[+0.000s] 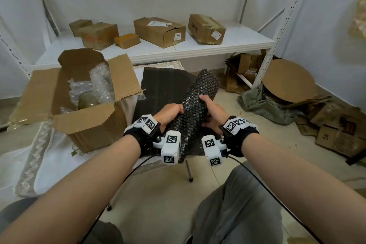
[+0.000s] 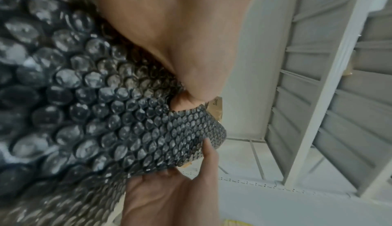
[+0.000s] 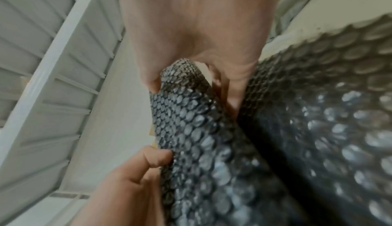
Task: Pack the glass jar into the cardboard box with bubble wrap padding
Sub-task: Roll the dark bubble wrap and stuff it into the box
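both hands grip one piece of dark bubble wrap [image 1: 195, 105], held up over the lap in front of the body. the left hand [image 1: 169, 112] curls its fingers round the near left edge; the right hand [image 1: 213, 114] pinches the right edge, thumb on top. the left wrist view shows a thumb and a fingertip clamped on the sheet's folded rim, and the right wrist view shows the sheet doubled over between the two hands, so both grips are closed on the wrap, not loose

the sheet's long axis runs away from the body and up to the right, its far end curling over a dark mat [image 1: 158, 83] that lies behind it

what the coming move turns on: the cardboard box [image 1: 89, 123] stands open to the left of the grip and a little farther out, flaps spread. inside it the glass jar [image 1: 88, 100] sits low, with clear bubble wrap [image 1: 99, 79] already around and behind it. so the padding must travel leftward and down into the box, and the left hand is the nearer one. i judge the jar is already placed and this sheet is top or side padding not yet in. whether the jar stands upright is hard to tell
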